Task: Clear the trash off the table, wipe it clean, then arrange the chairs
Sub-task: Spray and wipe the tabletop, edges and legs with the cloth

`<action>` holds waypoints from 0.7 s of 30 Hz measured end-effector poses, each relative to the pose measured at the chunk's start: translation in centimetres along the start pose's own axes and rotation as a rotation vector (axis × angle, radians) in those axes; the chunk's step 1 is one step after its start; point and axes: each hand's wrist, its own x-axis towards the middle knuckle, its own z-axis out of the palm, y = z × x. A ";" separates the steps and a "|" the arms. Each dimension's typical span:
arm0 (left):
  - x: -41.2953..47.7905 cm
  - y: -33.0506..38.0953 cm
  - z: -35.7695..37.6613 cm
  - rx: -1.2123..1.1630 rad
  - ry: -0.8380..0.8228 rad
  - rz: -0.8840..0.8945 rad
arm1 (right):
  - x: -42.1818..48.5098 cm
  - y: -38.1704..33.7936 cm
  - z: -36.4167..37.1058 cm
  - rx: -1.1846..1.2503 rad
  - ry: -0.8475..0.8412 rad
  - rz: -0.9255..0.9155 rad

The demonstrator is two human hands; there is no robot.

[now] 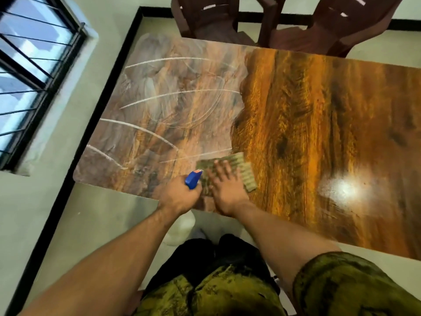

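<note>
At the near table (pixel 319 110) edge, right hand (pixel 224 185) presses flat on the cloth (pixel 245 172), grip wide. Left hand (pixel 180 197) grip holds the spray bottle (pixel 193 179). Streaked surface lies left of cloth; glossy stretch lies right, probably next.

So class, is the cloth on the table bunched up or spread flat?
Spread flat: the cloth lies open on the table, the right hand pressing it with straight fingers.

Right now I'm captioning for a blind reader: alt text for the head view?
A person's right hand presses a green cloth flat on a wood-grain table streaked with pale wipe marks. The left hand grips a blue-topped spray bottle; two brown chairs stand at the far side.
</note>
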 end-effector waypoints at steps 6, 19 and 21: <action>3.4 -0.5 -2.7 -0.130 -0.002 0.085 | -0.4 4.5 -0.8 -0.053 0.005 -0.217; 11.6 -1.7 -8.1 -0.052 -0.181 0.225 | 3.7 -3.3 -0.8 -0.017 0.009 -0.024; 12.4 -2.3 -9.1 -0.027 -0.200 0.238 | 4.5 -4.8 -1.0 0.214 0.180 0.654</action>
